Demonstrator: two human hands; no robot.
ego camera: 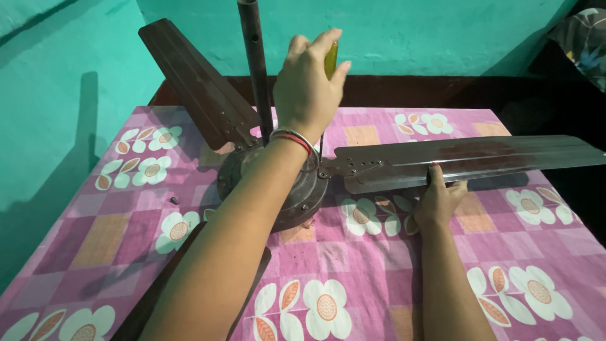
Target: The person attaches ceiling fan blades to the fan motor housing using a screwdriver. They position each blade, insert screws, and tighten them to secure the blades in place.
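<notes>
On the table, over a pink floral cloth [353, 271], a dark brown ceiling fan [278, 189] lies with its motor housing down and its down-rod [255, 63] pointing up toward you.

Head view: your left hand [307, 85] is raised above the hub, fingers curled shut around the yellow-green handle of a screwdriver [331, 60]. The thin shaft runs down past your wrist to the joint where a blade bracket meets the housing. A set of red and silver bangles [295, 139] sits on that wrist.

Your right hand [437, 199] rests at the near edge of the right blade [467, 161], thumb over the top and fingers tucked beneath, a narrow pinch that holds the blade. That blade reaches out past the right side of the table.

A second blade [196, 82] angles up and away toward the teal wall [404, 31]. A third blade [151, 297] points toward you and lies partly hidden beneath your left forearm.

A small dark screw [174, 201] lies on the cloth, left of the housing and apart from it.
</notes>
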